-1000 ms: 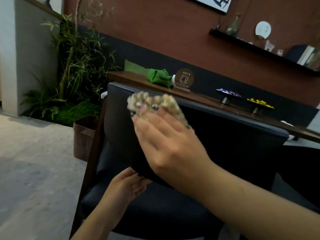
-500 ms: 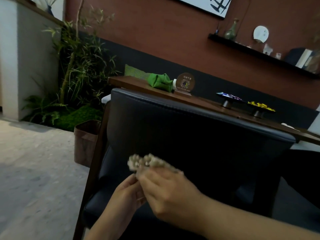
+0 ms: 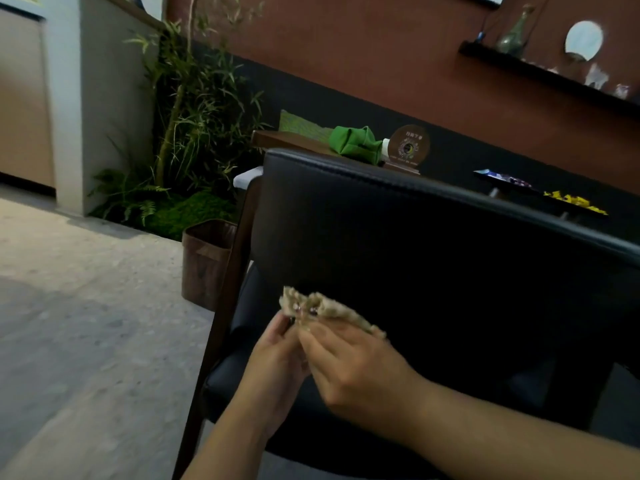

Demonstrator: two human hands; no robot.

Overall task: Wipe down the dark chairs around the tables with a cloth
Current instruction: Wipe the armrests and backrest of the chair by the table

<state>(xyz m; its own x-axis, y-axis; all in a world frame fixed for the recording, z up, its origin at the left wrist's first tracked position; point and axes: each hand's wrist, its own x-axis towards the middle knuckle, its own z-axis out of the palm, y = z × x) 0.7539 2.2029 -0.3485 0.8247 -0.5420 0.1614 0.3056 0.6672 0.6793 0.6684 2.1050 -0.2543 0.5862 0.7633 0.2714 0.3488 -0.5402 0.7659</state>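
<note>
Holding the cloth (image 3: 329, 311) lower centre of frame, your left hand (image 3: 277, 362) and right hand (image 3: 353, 372) both pinch it in front of the chair (image 3: 433, 244) back.

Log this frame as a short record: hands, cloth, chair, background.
left hand: pinches the cloth's near edge
right hand: grips the cloth from the right
cloth: beige cloth, bunched, held by both hands in front of the backrest; contact with it unclear
chair: dark chair, padded back and seat, wooden frame
table: wooden table behind chair, green pouch on it
corner: plants
</note>
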